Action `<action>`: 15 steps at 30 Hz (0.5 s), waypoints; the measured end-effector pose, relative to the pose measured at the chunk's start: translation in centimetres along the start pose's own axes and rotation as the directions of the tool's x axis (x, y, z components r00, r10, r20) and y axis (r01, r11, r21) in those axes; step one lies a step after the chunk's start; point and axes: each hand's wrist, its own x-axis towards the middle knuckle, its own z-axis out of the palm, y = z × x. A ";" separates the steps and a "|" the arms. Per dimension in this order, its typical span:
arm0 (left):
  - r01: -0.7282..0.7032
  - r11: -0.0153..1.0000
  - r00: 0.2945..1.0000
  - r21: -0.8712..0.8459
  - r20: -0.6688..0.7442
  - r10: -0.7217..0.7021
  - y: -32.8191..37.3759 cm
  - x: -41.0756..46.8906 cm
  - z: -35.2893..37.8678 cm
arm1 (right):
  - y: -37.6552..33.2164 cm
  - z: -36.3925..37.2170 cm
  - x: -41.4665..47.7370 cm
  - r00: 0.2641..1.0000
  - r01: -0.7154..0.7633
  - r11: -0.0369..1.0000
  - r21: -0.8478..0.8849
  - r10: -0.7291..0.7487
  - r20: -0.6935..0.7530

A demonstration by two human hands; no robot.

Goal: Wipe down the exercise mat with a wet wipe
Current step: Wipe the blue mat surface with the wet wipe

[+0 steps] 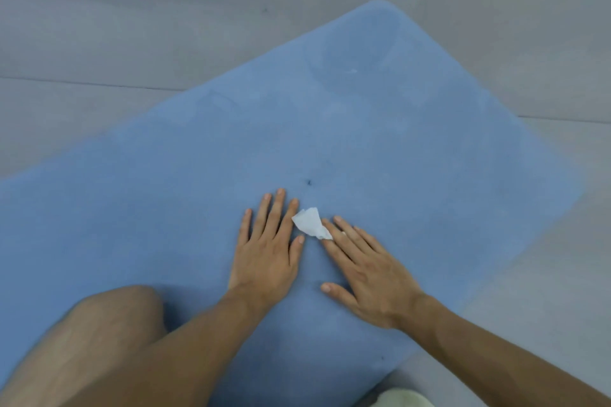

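- fingers [347,236] of the right hand [370,277]: straight and flat, lying close together with the thumb splayed to the near left. their tips press on the near-right end of the wet wipe [310,222], and a sliver of white shows between two of them.
- fingers [275,215] of the left hand [267,251]: straight, slightly spread, palm down on the exercise mat [429,158]. they hold nothing, and the index tip sits just beside the wipe's far-left corner; i cannot tell whether it touches.
- the key relation: the wipe lies between the two sets of fingertips and sticks out to the far left of the right fingers. its long axis runs far-left to near-right, roughly in line with those fingers. the right hand is the one on it, so a push away along the mat looks like the natural next stroke.
- the wipe: small, white, crumpled into a rough wedge, lying flat on the mat near the middle of the visible part.
- a dark speck [309,182] sits on the mat just beyond the wipe, on the far side.
- the mat: blue, soft-looking, lying on a grey floor [99,43]. its rounded end is at the far right and its length runs to the near left, out of view. a faint curved mark shows near the far end.
- a bare knee [115,324] rests at the near left.
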 end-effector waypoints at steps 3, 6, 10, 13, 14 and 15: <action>0.011 0.999 1.000 -0.051 0.018 -0.010 0.7 -1.0 0.1 | -0.4 -0.1 0.2 0.999 -0.021 0.998 0.061 0.023 -0.039; 0.013 0.987 1.000 -0.160 0.024 -0.010 1.5 -1.4 -0.2 | -1.2 0.3 0.0 0.996 -0.025 0.993 0.117 0.035 -0.078; -0.050 0.948 0.998 -0.315 0.017 0.058 2.0 -1.7 -0.9 | -0.9 0.3 -0.2 0.986 -0.005 0.957 0.289 0.052 -0.156; -0.066 0.880 0.998 -0.470 -0.043 0.052 2.6 -1.5 -1.7 | -0.9 -0.1 -0.1 0.973 -0.053 0.877 0.477 0.153 -0.173; -0.074 0.849 0.997 -0.524 -0.070 0.044 2.9 -1.3 -1.9 | -1.1 -0.3 0.0 0.962 -0.066 0.855 0.515 0.191 -0.193; -0.083 0.816 0.994 -0.572 -0.100 0.031 3.2 -1.0 -2.2 | -1.3 -0.5 0.0 0.948 -0.075 0.832 0.550 0.231 -0.219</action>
